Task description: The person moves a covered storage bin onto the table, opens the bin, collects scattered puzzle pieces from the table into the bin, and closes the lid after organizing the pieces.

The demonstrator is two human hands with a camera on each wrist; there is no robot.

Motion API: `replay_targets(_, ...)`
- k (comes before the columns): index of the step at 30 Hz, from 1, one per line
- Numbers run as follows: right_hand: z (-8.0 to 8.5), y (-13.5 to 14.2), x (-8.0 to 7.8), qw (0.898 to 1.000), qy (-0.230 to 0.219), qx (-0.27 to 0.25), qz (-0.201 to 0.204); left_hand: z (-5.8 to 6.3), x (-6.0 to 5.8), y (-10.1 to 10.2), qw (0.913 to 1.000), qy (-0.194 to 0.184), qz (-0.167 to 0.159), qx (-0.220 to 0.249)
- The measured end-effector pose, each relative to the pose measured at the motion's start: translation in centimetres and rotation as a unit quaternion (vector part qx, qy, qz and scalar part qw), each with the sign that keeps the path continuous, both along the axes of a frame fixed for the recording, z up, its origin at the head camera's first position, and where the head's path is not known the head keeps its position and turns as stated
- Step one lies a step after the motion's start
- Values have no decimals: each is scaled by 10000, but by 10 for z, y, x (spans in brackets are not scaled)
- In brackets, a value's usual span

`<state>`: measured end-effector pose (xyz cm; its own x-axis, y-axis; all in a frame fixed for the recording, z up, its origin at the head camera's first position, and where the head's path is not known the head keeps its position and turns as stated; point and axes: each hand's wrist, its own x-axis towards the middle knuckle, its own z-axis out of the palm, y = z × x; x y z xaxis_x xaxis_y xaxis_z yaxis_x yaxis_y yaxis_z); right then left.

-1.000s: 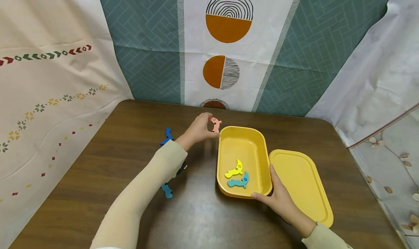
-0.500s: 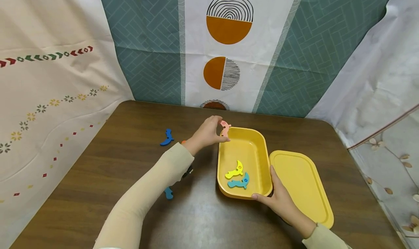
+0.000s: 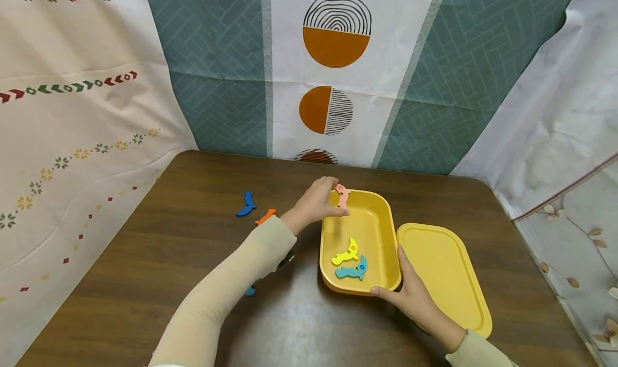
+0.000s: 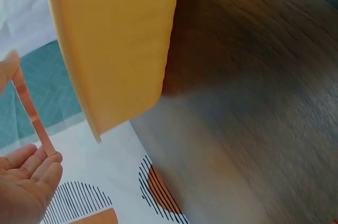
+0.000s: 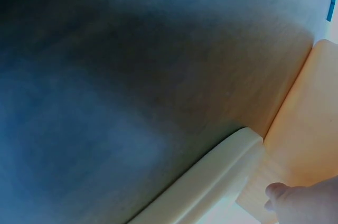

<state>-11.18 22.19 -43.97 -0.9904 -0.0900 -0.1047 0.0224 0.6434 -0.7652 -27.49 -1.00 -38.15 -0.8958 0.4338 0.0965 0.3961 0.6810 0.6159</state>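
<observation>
My left hand point(image 3: 316, 202) pinches a pink flat curved piece point(image 3: 343, 196) by its ends, above the far left corner of the yellow box point(image 3: 324, 249). In the left wrist view the pink piece point(image 4: 33, 110) appears edge-on between thumb and fingers, apart from the box wall point(image 4: 113, 39). A yellow curved piece point(image 3: 345, 253) and a teal one point(image 3: 352, 269) lie on the box floor near its front. My right hand point(image 3: 414, 293) grips the box's near right corner, thumb on the front rim and fingers along the right side. The right wrist view shows only part of that hand point(image 5: 309, 200).
Right of the box lies a flat yellow lid point(image 3: 444, 270). On the brown table point(image 3: 169, 238), left of the box, are a dark blue piece point(image 3: 247, 204), an orange piece point(image 3: 265, 217), a black piece point(image 3: 287, 258) and a blue piece point(image 3: 250, 291), the last three partly behind the left sleeve.
My left hand has moved right and slightly nearer with the pink piece, from beside the box to over it. The orange piece has come out from behind the arm. My right hand stays put.
</observation>
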Motion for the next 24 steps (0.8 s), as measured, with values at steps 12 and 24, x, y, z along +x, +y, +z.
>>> replay_targets(12, -4, 1, -1, 9999, 113, 48, 8, -3, 4, 21, 9999, 18, -69, 107)
replay_targets(24, -4, 2, -1, 9999, 98, 39, -6, -11, 7, 31, 9987, -10, -500, -33)
